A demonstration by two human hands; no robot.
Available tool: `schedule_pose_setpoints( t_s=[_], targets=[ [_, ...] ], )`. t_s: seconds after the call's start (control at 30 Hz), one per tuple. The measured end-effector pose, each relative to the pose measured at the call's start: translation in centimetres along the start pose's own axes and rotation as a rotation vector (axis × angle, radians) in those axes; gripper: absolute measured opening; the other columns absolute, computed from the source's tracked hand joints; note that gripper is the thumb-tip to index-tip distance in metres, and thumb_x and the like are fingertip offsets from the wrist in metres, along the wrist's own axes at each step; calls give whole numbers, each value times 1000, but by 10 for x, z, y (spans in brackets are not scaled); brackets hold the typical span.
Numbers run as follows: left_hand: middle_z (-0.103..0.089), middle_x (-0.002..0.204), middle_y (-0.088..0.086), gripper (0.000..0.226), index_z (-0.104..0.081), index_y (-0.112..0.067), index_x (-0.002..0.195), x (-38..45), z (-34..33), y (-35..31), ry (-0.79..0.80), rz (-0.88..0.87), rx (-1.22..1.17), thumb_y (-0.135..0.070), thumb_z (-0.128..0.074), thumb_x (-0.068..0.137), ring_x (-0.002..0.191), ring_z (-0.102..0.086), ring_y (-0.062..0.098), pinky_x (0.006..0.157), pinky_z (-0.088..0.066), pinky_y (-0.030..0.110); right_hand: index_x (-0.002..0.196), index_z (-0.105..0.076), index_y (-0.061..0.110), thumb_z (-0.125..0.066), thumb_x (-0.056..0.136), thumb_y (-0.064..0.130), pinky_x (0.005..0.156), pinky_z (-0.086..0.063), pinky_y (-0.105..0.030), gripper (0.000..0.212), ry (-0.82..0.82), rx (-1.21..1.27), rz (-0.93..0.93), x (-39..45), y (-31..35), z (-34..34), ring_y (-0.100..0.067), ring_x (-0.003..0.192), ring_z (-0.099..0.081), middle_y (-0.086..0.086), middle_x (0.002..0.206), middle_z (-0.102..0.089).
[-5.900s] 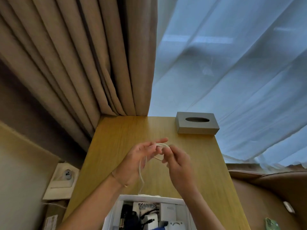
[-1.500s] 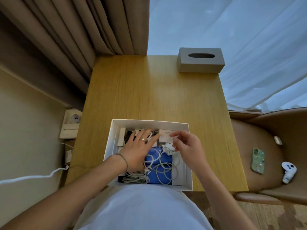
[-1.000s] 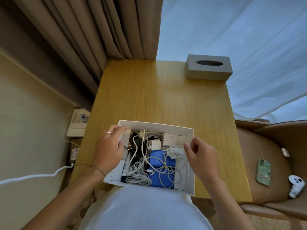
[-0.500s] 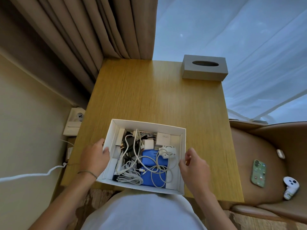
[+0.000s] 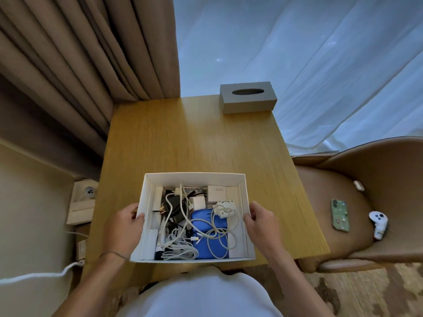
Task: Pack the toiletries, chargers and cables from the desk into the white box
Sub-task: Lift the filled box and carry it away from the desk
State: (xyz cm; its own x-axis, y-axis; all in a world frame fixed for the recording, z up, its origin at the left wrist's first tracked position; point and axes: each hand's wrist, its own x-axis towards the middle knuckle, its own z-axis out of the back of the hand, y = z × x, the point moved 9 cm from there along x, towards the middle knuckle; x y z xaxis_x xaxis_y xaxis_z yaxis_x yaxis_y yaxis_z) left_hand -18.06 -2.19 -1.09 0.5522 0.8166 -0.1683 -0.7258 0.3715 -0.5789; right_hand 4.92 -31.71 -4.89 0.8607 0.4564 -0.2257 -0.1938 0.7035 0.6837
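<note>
Vs half a sec ago, both hands have closed in on the white box (image 5: 194, 177): left hand (image 5: 124, 227) now has its thumb hooked over the left wall, and right hand (image 5: 261, 221), which was hovering just off the right wall w/ loose fingers, now grips that wall. Head view, the only one: box sits at the near edge of the wooden desk (image 5: 194, 138), near wall abt level w/ the desk edge, open top. Left hand holds the left wall, thumb inside over the rim, fingers curled outside. Right hand pinches the right wall, thumb on the rim, fingers curled round the outer face. Inside the box: blue pouch (image 5: 201, 221) at centre-right, white cables (image 5: 215, 234) looped loosely over it, a coiled white cable bundle (image 5: 180, 253) at the near-left, black charger (image 5: 175, 205) w/ cords at the left-centre, white 120W adapter (image 5: 216, 193) against the far wall, small white plug (image 5: 198, 202) beside it. Desk otherwise carries a grey tissue box (image 5: 247, 97) at the far right corner, well apart from the box. To the right, a brown chair (image 5: 320, 193) w/ a green-cased phone (image 5: 340, 215) and a white controller (image 5: 378, 221) on its seat. Wall socket (image 5: 88, 192) left of the desk; a white cord (image 5: 34, 276) trails below it.
</note>
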Motion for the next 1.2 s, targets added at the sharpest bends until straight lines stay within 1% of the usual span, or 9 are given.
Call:
schedule_pose_setpoints(
  t_s=[0.13, 0.23, 0.3, 0.5, 0.63, 0.8, 0.87, 1.07, 1.2],
  targets=[
    [-68, 78, -21, 30, -66, -37, 100, 19, 3, -15, 43, -122, -109, -8, -63, 92, 66, -61, -2, 52, -44, 19, 85, -63, 22, -62, 94, 18, 49, -44, -17, 10, -53, 21, -38, -12, 3, 2, 1, 60, -56, 10, 64, -60],
    [-75, 89, -8, 21, -73, -21, 106, 35, 4, -15, 71, -185, -121, -10, -64, 90, 73, -67, 10, 64, -57, 31, 81, -61, 24, -60, 95, 18, 49, -41, -16, 15, -121, 33, -92, -33, 6, 4, 0, 57, -52, 7, 62, -58],
    [-77, 98, -2, 29, -71, -15, 117, 42, 6, -18, 71, -243, -129, -11, -67, 89, 78, -66, 10, 69, -54, 27, 79, -59, 26, -59, 94, 22, 47, -39, -18, 16, -178, 16, -154, -53, 4, 9, -2, 55, -51, 7, 62, -59],
    [-78, 96, -3, 28, -74, -14, 113, 38, -5, -59, 166, -481, -99, -10, -70, 86, 67, -64, 1, 61, -47, 12, 80, -57, 17, -59, 91, 18, 53, -36, -34, 11, -335, 10, -375, -130, -9, 21, -23, 63, -57, -1, 66, -61],
    [-78, 84, 2, 17, -77, -12, 99, 9, -24, -91, 294, -623, -34, -9, -68, 85, 61, -69, 14, 57, -57, 27, 80, -58, 16, -60, 91, 16, 53, -39, -37, 11, -437, 31, -505, -193, -24, 31, -27, 65, -58, -3, 68, -61],
    [-78, 83, 0, 23, -77, -18, 106, -42, -49, -130, 414, -795, 6, -10, -73, 85, 47, -53, -7, 44, -31, 0, 82, -62, 29, -58, 92, 14, 49, -43, -31, 18, -602, 138, -651, -282, -44, 32, -8, 56, -57, 7, 68, -65],
    [-78, 82, -1, 22, -77, -20, 107, -71, -61, -143, 475, -861, 41, -14, -73, 86, 48, -49, -10, 43, -29, -1, 77, -59, 31, -57, 92, 13, 45, -38, -20, 23, -687, 196, -693, -324, -54, 28, -5, 56, -58, 15, 67, -65],
    [-78, 82, -3, 27, -74, -24, 115, -188, -91, -171, 654, -1114, 96, -20, -69, 89, 58, -49, -12, 55, -36, 6, 78, -56, 33, -57, 92, 17, 49, -36, -28, 22, -925, 246, -881, -467, -80, 8, -14, 54, -53, 6, 64, -59],
    [-58, 63, -30, 25, -75, -30, 109, -295, -100, -169, 777, -1293, 77, -18, -68, 89, 52, -53, -20, 42, -31, 1, 71, -48, 29, -58, 93, 17, 49, -37, -33, 27, -1044, 272, -1035, -580, -96, -22, -22, 53, -54, 1, 60, -55]
  ],
)
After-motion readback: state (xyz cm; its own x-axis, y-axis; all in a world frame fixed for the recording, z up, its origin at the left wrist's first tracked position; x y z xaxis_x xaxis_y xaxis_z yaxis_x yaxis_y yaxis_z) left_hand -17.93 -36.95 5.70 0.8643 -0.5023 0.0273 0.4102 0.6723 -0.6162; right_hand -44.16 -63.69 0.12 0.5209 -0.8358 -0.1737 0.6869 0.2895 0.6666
